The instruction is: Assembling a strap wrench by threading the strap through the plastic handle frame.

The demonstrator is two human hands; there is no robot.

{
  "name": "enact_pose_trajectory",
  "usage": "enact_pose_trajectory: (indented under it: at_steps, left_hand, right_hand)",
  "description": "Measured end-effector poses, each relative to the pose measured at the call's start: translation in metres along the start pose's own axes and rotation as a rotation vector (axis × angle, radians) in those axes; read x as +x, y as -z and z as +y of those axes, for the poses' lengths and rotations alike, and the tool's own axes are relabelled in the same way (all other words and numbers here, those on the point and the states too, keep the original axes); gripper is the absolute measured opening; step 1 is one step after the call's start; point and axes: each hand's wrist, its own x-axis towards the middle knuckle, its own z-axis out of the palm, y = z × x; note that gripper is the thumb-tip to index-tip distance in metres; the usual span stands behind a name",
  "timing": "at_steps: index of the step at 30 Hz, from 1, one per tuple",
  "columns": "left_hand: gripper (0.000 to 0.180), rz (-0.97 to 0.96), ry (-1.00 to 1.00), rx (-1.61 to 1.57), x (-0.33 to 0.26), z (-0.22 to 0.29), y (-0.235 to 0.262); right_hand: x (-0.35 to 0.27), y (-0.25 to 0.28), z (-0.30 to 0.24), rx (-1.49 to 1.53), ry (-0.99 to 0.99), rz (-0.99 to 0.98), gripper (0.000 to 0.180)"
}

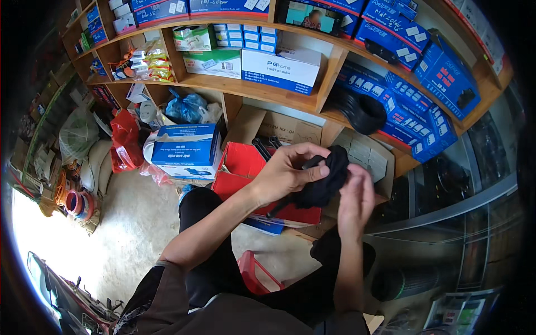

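Note:
A black, soft-looking bundle [329, 181] is held up in front of me, above an open red box [237, 181]. My left hand [289, 172] grips its left side, the thumb pressed over it towards the fingers. On the other side, my right hand [357, 192] has its fingers bent against the bundle's right edge, partly hidden there. Whether the bundle is cloth or coiled cord, I cannot tell. A thin dark rod-like piece [277, 209] slants down beneath it over the red box. Black handle-like parts [261, 148] stick up from that box.
Wooden shelves [290, 95] packed with blue and white boxes run across the back. A blue-and-white carton [187, 145] stands left of the red box. A red plastic stool [254, 273] is between my legs. Glass-fronted cases [446, 206] line the right; a motorbike [67, 296] is lower left.

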Motion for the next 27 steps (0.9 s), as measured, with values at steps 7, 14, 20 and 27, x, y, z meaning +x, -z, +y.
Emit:
enact_pose_trajectory:
  at_steps: [7,14,20,27]
  left_hand:
    - [0.021,-0.074,0.002,-0.097,0.003,-0.002,0.007]
    - [0.006,0.399,-0.141,-0.351,0.013,0.019,0.038]
    - [0.023,0.178,-0.281,-0.501,0.017,0.025,0.055]
    - [0.039,0.302,-0.327,-0.313,0.022,0.013,0.04]
  right_hand:
    - [-0.001,-0.023,0.008,-0.04,0.148,-0.02,0.037]
    - [0.011,-0.019,0.006,0.276,-0.099,0.14,0.034]
    - [0.002,-0.018,0.037,0.417,-0.396,-0.214,0.036]
    - [-0.008,-0.009,0.038,0.373,-0.404,-0.224,0.031]
